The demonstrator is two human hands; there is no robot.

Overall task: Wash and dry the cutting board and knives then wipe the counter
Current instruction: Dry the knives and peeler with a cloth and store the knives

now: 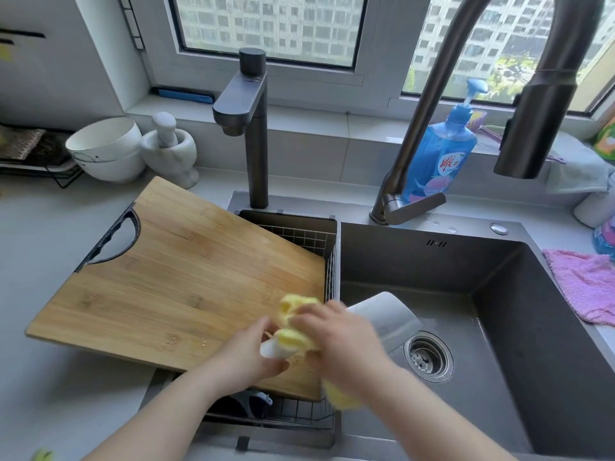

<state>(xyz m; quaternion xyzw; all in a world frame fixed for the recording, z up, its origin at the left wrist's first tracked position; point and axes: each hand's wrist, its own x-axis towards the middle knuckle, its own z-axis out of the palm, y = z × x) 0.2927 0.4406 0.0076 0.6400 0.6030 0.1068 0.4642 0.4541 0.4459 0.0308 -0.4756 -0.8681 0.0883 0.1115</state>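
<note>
Gripping the knife's white handle (271, 349), my left hand (253, 356) has its fingers (279, 366) curled shut around it, low over the near corner of the cutting board (173, 287). My right hand (339, 337) is closed on a yellow cloth (294, 337), pressing it against the knife where the handle meets the blade; more of the cloth hangs below my right wrist. The hand is blurred, so I cannot make out the single fingers there. The cleaver blade (389, 316) sticks out to the right past my right hand, over the dark sink (499, 327) and just beside the drain (428, 356).

The wooden board lies tilted across the wire basket (309, 237) in the left basin, its handle end resting on the grey tabletop (40, 234). Beyond it stand a white bowl (106, 148) and a marble mortar with pestle (171, 148). Two dark faucets rise behind the sink, with a blue soap bottle (442, 154) between the tall faucet (466, 78) and the window. A pink towel (585, 284) drapes over the sink's right edge.
</note>
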